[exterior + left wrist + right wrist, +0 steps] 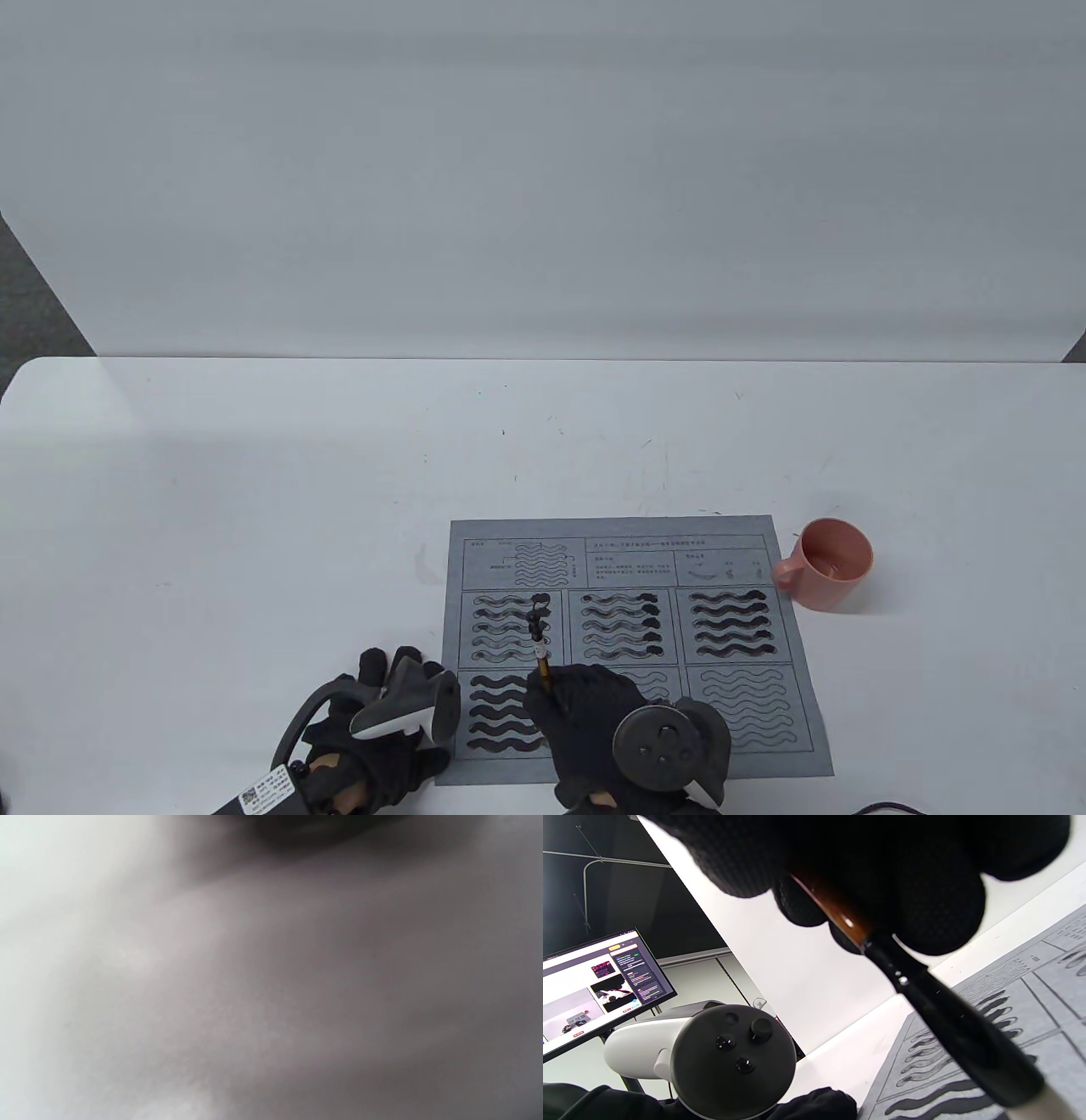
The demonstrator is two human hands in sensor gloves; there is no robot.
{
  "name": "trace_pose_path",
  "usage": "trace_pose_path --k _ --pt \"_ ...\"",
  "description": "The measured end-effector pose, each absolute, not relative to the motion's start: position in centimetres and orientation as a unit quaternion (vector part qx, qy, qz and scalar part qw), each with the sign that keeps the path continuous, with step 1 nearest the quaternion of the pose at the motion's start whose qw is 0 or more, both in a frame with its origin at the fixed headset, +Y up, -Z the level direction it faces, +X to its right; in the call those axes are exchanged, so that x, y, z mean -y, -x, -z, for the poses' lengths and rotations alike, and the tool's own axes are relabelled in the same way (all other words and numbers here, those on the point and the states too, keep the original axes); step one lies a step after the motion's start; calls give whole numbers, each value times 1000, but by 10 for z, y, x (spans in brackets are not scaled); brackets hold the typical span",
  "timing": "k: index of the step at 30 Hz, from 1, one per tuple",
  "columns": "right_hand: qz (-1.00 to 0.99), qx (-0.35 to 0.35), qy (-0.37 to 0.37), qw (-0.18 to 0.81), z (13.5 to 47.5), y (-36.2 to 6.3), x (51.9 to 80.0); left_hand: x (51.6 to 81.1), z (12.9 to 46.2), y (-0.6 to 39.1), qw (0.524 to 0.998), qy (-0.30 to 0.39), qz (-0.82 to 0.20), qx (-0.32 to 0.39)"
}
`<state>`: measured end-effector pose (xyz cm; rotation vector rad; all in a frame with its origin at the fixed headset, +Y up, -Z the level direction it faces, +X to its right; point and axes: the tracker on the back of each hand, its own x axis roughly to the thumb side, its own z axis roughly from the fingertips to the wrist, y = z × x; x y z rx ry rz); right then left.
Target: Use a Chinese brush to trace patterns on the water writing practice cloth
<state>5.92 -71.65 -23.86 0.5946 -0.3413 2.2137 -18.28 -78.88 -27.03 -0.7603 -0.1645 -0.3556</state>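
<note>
A grey practice cloth [632, 645] printed with wavy-line panels lies on the white table; several panels are traced dark. My right hand [585, 713] grips a Chinese brush [540, 647], its tip over the upper-left wave panel. In the right wrist view the brush handle [925, 1001] runs from my gloved fingers [925, 899] down toward the cloth [1043, 993]. My left hand [394, 705] rests flat on the table beside the cloth's lower-left corner, holding nothing. The left wrist view is a blur of table surface.
A pink mug [827, 563] with water stands just right of the cloth's top right corner. A white backdrop rises behind the table. In the right wrist view a monitor [598, 980] shows at the left, with the left hand's tracker [712, 1056] below it.
</note>
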Motion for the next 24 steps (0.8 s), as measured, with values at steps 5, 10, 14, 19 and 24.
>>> trace_pose_path --k 5,10,14,19,24 --pt "-876 135 -232 401 239 -60 716 789 270 183 910 369 172 80" --pt "-877 136 -230 400 239 -61 716 789 270 183 910 368 173 80" --pt "-876 134 -226 404 239 -62 716 789 270 183 910 368 173 80" --pt "-875 129 -224 410 239 -63 715 789 270 183 910 368 171 80" --pt "-851 175 -215 446 236 -80 689 789 270 183 910 368 171 80"
